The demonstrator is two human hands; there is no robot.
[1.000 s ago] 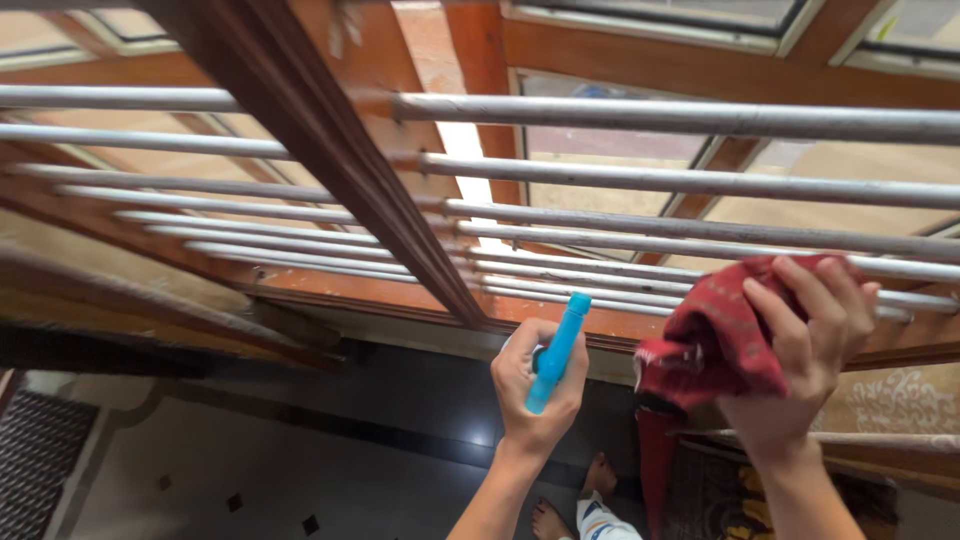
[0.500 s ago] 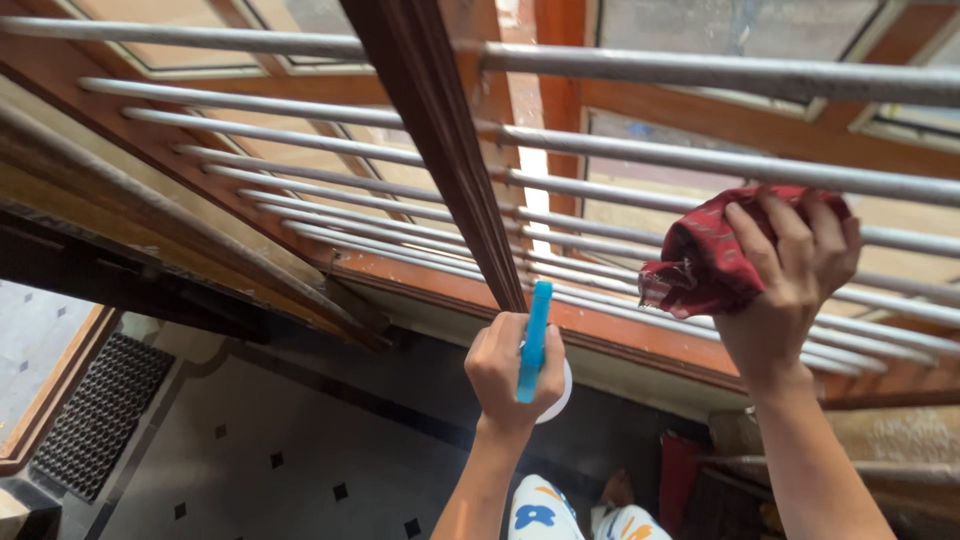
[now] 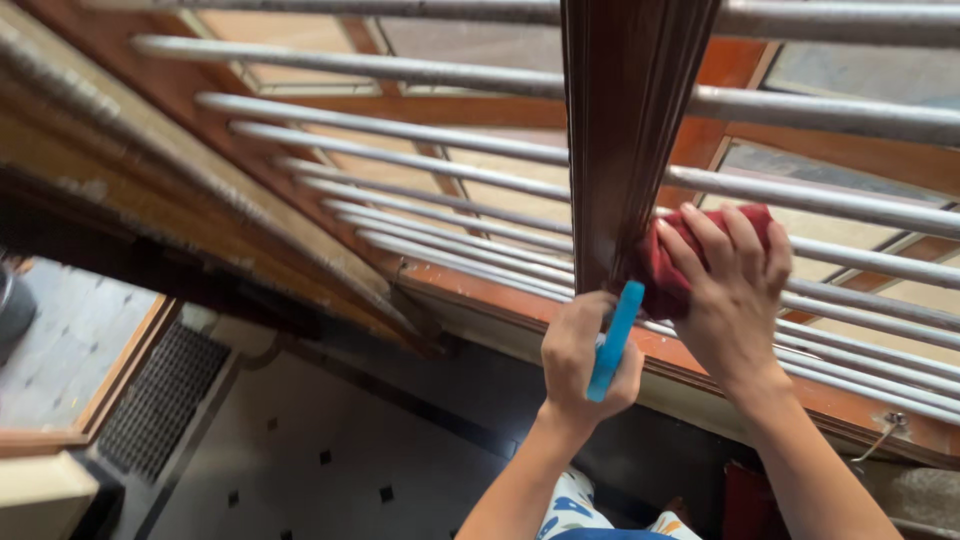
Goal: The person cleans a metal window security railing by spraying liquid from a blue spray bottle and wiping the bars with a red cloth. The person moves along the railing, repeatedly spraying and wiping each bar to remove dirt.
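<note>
My right hand (image 3: pixel 728 290) presses a bunched red cloth (image 3: pixel 664 268) against the right side of the dark wooden window post (image 3: pixel 625 130), low down near the sill. My left hand (image 3: pixel 583 362) grips a blue-handled spray bottle (image 3: pixel 614 340), just below the post's foot and next to my right hand. Several grey metal bars (image 3: pixel 420 160) run across the window on both sides of the post.
An orange-brown wooden sill (image 3: pixel 790 390) runs under the bars. A dark tiled floor (image 3: pixel 330 470) lies below, with a ribbed doormat (image 3: pixel 160 400) at the left. A metal window hook (image 3: pixel 885 428) hangs at the lower right.
The view has shifted so the post stands upright in the middle. My right hand has brought the cloth down and left from the bars onto the post. My left hand stays shut on the bottle.
</note>
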